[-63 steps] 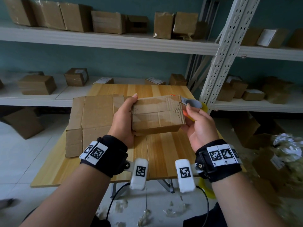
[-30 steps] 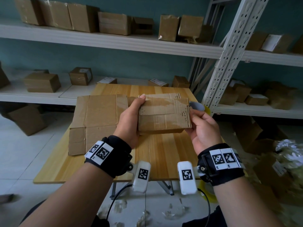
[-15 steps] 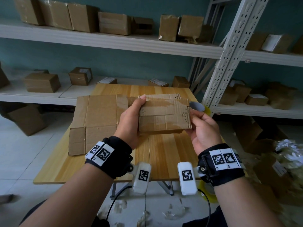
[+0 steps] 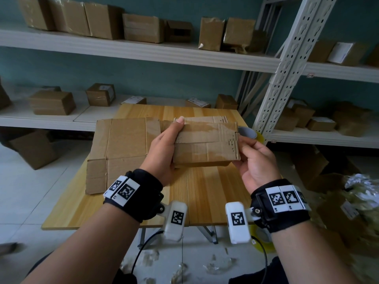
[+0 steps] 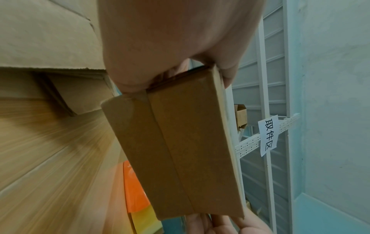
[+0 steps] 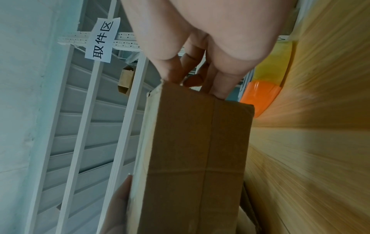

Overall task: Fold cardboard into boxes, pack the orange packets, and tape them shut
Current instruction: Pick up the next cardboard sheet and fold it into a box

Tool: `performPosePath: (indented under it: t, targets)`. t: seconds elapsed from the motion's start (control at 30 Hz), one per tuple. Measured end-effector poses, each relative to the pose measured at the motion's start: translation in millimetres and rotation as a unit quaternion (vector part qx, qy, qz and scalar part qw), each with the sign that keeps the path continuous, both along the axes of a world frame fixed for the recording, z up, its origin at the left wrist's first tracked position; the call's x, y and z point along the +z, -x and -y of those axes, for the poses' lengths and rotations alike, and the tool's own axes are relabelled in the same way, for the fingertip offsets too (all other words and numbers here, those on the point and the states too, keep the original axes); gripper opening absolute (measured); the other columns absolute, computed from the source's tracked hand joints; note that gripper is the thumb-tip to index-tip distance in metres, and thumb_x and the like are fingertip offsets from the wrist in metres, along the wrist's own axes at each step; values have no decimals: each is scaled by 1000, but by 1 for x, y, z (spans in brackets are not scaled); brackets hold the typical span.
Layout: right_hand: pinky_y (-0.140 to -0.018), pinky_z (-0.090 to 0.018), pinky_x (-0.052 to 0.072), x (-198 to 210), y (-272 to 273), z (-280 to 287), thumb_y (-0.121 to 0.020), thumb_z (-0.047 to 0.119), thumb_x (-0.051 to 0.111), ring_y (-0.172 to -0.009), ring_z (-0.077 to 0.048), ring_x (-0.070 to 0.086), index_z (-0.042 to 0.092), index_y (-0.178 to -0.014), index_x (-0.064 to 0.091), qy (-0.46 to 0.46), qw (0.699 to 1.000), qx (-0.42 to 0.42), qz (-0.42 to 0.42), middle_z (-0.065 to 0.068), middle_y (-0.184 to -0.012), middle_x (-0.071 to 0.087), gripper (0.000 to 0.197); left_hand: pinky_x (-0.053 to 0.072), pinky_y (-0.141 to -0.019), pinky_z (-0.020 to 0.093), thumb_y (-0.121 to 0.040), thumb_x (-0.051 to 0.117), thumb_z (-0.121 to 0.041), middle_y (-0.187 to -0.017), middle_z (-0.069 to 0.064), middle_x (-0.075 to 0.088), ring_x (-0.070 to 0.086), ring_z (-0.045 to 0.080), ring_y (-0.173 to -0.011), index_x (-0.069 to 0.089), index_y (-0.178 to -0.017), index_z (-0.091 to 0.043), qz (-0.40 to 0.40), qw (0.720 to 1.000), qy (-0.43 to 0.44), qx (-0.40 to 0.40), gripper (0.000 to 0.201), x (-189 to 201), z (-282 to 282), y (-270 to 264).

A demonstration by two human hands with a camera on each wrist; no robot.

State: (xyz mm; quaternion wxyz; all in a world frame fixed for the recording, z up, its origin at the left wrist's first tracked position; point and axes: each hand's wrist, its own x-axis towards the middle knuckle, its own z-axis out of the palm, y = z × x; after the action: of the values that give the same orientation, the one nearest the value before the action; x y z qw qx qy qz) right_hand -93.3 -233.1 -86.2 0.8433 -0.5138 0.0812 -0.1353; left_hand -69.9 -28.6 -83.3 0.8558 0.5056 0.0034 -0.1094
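Small cardboard box held up off wooden table, above its middle, so I can check faces and seams

Left hand wraps left end, thumb on top edge, fingers underneath: clamps that end shut

Right hand pinches right end, thumb on near face, fingers behind

Tape strip visible down underside, so likely sealed there

Flat cardboard sheet lies along table left edge, next blank ready

Orange packet on table under box

Tape roll at table right edge, within right-hand reach
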Motion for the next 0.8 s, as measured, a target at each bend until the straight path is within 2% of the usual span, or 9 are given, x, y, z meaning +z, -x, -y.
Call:
performPosePath:
  t: [0.13,0.17,0.27,0.37,0.47,0.57,0.67,0.73,0.8]
  targets:
    - [-66,-32,64,-1,-1,2,-94,8,68,-84,-21,77,9,-93,66,-22,1000,19,11,-10,-92,80,2,62,-65,35,-97,66,-58,-112,14,78,78,27,-90,67,-134,-14,-9,1000,2,4,58,2,-1,1]
    - [-65,-32,64,-1,-2,3,-89,12,70,-83,-21,77,9,-93,65,-24,999,29,18,-10,-91,79,7,61,-63,35,-97,65,-58,-109,13,78,78,26,-88,67,-133,-13,-12,1000,5,3,58,2,-1,2]
    - [-67,-32,65,-1,-2,6,-79,18,73,-85,-22,76,10,-91,62,-22,997,60,35,-10,-91,79,18,63,-73,40,-97,62,-60,-118,14,77,77,28,-96,69,-132,-13,-20,1000,12,-9,59,1,-2,2]
    - [-73,-34,64,-4,-2,6,-75,27,78,-89,-23,76,10,-92,65,5,996,62,61,-11,-96,78,28,64,-81,44,-99,58,-61,-116,13,78,77,30,-99,72,-123,-14,-33,999,28,-24,54,0,-1,3]
    - [-80,-38,63,-5,0,1,-66,42,82,-96,-26,76,11,-98,71,71,995,30,68,-11,-101,79,46,63,-90,49,-98,59,-64,-122,14,77,77,32,-108,70,-131,-13,-38,999,24,-19,62,-2,-1,2]
    - [-91,-43,62,-9,-1,-2,-84,36,78,-105,-20,77,17,-110,79,179,979,-60,72,-4,-106,81,32,58,-102,56,-94,63,-68,-130,16,74,73,36,-119,65,-140,-13,-30,999,12,-20,72,-4,0,1]
    - [-96,-47,61,-15,-7,0,-100,27,71,-106,-12,76,28,-112,80,295,943,-123,95,6,-105,81,15,57,-103,57,-95,62,-68,-129,16,74,73,36,-119,64,-140,-13,-17,1000,2,-16,71,-3,2,2]
    - [-96,-49,61,-15,-8,0,-104,29,66,-104,-11,76,37,-102,79,306,939,-129,96,10,-101,81,16,59,-100,56,-98,58,-67,-126,16,76,74,35,-116,65,-138,-11,1,1000,-6,-5,69,-4,4,1]
    - [-99,-50,59,-14,-8,-1,-108,35,57,-104,-10,75,38,-98,78,297,945,-114,81,10,-101,81,24,60,-99,55,-99,54,-67,-125,14,77,75,33,-115,65,-137,-11,18,999,-26,10,69,-5,5,0]
